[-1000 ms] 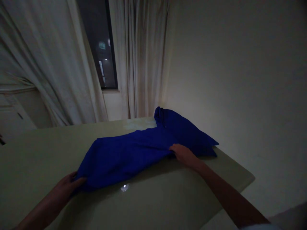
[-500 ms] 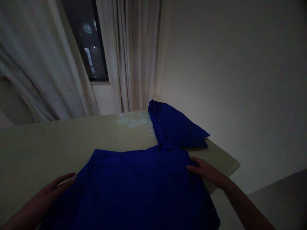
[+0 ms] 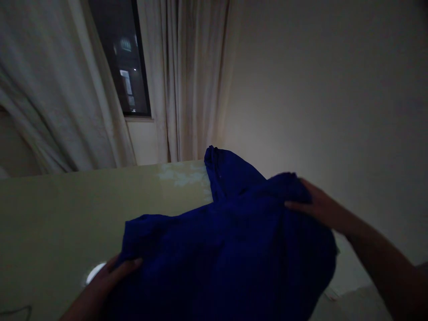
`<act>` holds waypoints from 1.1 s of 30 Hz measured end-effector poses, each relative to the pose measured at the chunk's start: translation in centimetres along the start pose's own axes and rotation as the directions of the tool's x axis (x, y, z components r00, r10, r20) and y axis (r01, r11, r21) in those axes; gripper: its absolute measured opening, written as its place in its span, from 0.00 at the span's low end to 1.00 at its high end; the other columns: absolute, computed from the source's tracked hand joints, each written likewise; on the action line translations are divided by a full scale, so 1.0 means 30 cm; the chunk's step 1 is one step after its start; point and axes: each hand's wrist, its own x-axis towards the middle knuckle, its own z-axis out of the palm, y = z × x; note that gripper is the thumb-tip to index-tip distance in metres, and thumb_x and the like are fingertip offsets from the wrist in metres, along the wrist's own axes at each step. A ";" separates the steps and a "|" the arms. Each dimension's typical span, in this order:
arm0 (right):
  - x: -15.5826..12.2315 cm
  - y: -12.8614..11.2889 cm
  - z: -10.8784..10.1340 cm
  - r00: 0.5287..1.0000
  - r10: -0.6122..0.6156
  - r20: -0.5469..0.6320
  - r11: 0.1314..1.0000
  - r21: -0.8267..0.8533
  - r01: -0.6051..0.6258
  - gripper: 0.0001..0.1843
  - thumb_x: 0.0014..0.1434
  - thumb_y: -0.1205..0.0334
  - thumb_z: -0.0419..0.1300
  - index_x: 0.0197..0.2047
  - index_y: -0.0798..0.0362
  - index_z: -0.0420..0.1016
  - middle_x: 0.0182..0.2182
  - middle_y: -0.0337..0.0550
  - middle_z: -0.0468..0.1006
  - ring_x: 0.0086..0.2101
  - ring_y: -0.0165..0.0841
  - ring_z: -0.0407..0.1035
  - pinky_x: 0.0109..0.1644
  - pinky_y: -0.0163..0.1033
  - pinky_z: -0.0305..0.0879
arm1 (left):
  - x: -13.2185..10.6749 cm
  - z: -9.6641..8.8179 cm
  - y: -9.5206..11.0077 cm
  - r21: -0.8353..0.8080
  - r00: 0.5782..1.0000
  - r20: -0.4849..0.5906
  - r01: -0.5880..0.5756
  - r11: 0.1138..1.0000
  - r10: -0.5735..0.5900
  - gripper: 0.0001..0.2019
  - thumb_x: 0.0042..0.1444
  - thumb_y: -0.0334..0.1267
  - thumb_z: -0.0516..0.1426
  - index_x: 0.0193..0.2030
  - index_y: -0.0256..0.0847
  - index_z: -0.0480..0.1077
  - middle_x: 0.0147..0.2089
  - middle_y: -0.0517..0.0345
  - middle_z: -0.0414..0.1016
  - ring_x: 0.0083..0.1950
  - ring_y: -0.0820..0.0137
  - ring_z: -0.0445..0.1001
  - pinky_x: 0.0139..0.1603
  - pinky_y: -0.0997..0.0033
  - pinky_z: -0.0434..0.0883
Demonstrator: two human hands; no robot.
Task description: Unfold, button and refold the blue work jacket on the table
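Observation:
A deep-blue cloth garment (image 3: 214, 254), which looks like a shirt, spreads across the lower middle of the view. My left hand (image 3: 112, 278) is closed on its left edge, thumb on top and fingers underneath. At the opposite side my right hand (image 3: 312, 200) pinches the garment near its upper right corner and holds that part raised, so the cloth drapes down on the right. Behind it lies another blue cloth piece (image 3: 230, 167), partly covered by the raised part; I cannot tell whether the two are joined.
The pale green-yellow table (image 3: 60, 214) runs along under the cloth, with a lighter worn patch (image 3: 180, 173) at its far edge. A bright white spot (image 3: 95, 273) shows beside my left hand. Beyond stand curtains (image 3: 187, 80), a dark window (image 3: 123, 58) and a plain wall (image 3: 327, 98).
My right hand has moved up and to the right, lifting its side of the garment, which now hides part of the blue piece behind. My left hand has come inward and closed on the edge.

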 end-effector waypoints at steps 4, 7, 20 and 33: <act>0.505 -0.296 -0.178 0.954 -0.294 -0.060 0.729 -0.660 0.183 0.36 0.74 0.45 0.52 0.67 0.72 0.64 0.61 0.71 0.75 0.63 0.54 0.69 0.65 0.56 0.59 | 0.029 0.364 -0.162 -0.046 0.954 0.189 -0.228 0.973 0.232 0.36 0.37 0.54 0.76 0.52 0.40 0.77 0.54 0.41 0.83 0.58 0.48 0.80 0.59 0.53 0.77; 0.792 -0.421 -0.024 0.857 -0.477 -0.197 0.557 -0.822 0.121 0.42 0.75 0.51 0.55 0.73 0.80 0.47 0.71 0.83 0.54 0.70 0.61 0.55 0.70 0.67 0.45 | 0.097 0.600 -0.252 -0.147 0.933 0.315 -0.136 0.980 0.177 0.42 0.43 0.60 0.74 0.61 0.42 0.69 0.59 0.37 0.78 0.58 0.53 0.80 0.55 0.55 0.77; 0.708 0.260 0.413 0.972 -0.112 -0.208 0.753 -0.656 -0.054 0.30 0.76 0.49 0.48 0.70 0.62 0.65 0.65 0.67 0.70 0.63 0.53 0.66 0.67 0.55 0.62 | 0.183 0.473 -0.427 0.199 0.673 0.628 -0.625 0.754 0.392 0.28 0.70 0.60 0.53 0.68 0.46 0.64 0.51 0.47 0.74 0.43 0.66 0.73 0.46 0.66 0.71; 0.390 0.436 0.432 0.974 0.207 -0.093 0.653 -0.728 -0.208 0.29 0.77 0.46 0.45 0.60 0.60 0.74 0.55 0.66 0.80 0.55 0.51 0.77 0.59 0.51 0.69 | 0.158 0.493 -0.389 0.161 0.793 0.458 -0.518 0.840 0.401 0.24 0.69 0.56 0.56 0.66 0.49 0.66 0.56 0.46 0.74 0.51 0.60 0.77 0.51 0.61 0.77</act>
